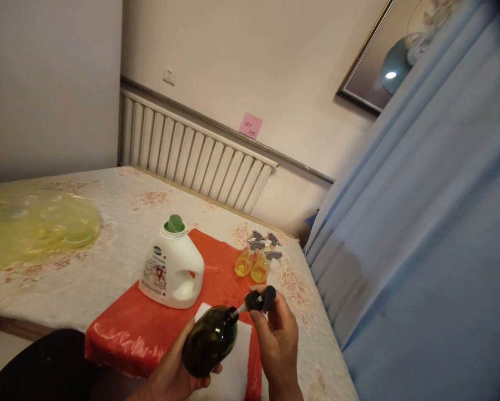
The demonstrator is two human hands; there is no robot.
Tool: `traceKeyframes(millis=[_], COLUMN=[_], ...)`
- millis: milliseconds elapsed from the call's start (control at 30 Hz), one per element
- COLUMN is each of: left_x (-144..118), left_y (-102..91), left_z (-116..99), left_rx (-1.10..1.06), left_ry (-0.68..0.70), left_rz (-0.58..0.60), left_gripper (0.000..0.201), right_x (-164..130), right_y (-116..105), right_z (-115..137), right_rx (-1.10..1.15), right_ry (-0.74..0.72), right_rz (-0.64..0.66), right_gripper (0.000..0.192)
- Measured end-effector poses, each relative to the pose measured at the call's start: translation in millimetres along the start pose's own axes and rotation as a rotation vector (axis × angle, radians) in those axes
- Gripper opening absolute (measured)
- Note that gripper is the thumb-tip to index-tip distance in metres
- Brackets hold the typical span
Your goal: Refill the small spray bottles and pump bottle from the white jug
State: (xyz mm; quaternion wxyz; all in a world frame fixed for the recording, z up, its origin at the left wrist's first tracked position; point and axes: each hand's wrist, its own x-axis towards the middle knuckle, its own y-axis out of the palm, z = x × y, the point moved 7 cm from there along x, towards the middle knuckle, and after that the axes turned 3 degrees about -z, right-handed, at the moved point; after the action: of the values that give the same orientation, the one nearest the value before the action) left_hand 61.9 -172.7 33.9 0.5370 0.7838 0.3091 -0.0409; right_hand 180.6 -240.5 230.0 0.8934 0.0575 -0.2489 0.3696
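My left hand (175, 365) is wrapped round a dark green bottle (209, 341), tilted with its neck toward the upper right. My right hand (278, 340) pinches a black pump head (255, 301). The pump's pale tube reaches down to the bottle's mouth; its cap is apart from the neck. Behind the bottle stands a white detergent jug (172, 270) with its mouth uncapped and a green spout (175, 224) showing. Farther right is a cluster of several small spray bottles (244, 263) with yellow liquid and grey trigger heads.
Under the bottles lies a red plastic sheet (120, 328) with white paper (237, 356) on it, over a flowered tablecloth (120, 195). A yellow plastic bag (37, 223) spreads at left. A blue curtain (421, 234) hangs along the right; a radiator (200, 150) lines the wall.
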Motion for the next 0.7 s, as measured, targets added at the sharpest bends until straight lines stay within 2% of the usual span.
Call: traceKeyframes(millis=[133,267,500,633,700], left_x=[0,1,0,2,3], left_y=[-1.7,-4.2,-9.1,-11.0,-12.7], left_z=[-1,-1,0,-1,-2], left_rx=[-0.007,-0.003,-0.013,-0.018,-0.011], left_ry=[0.001,0.001,-0.008,-0.012,-0.012], left_rz=[-0.010,-0.016,-0.022,-0.041,-0.052], left_gripper=[0.056,0.054,0.053,0.052,0.054], right_x=[-1,-2,3,8,9], right_y=[-5,-2,-8,0,1], right_z=[0,1,-6,-12,-13], right_rx=[0.043,0.069,0.071,0.091,0.100], right_ry=[0.023,0.022,0.061,0.101,0.103], right_rz=[-0.073,-0.043,-0.186,-0.100,-0.118], right_gripper=[0.023,0.023,0.025,0.024,0.025])
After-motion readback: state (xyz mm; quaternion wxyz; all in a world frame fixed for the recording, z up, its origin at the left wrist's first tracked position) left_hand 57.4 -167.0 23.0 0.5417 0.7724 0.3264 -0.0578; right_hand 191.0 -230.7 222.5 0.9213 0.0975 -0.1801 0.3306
